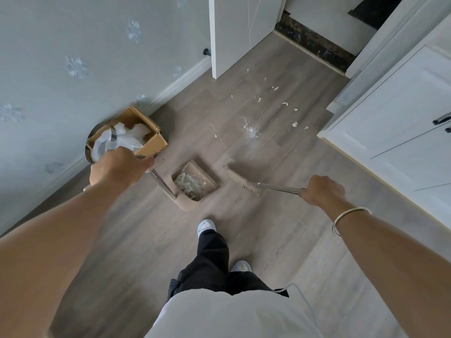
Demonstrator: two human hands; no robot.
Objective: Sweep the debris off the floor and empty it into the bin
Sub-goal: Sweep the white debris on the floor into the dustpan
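Observation:
My left hand (119,167) grips the top of the dustpan's metal handle (162,182). The beige dustpan (195,181) stands on the grey wood floor and holds a pile of white scraps. My right hand (322,192) is closed on the broom's metal handle (278,189). The broom head (241,179) rests on the floor just right of the dustpan's mouth. White debris (251,129) lies scattered on the floor farther ahead, towards the doorway. The bin (98,142), a round metal one with a white liner, stands by the left wall, partly hidden behind my left hand.
A cardboard box (152,140) with white paper sits against the bin. A white door (234,32) stands open ahead. White cabinets (402,118) line the right side. My feet (207,226) stand just behind the dustpan. A dark threshold (314,48) crosses the doorway.

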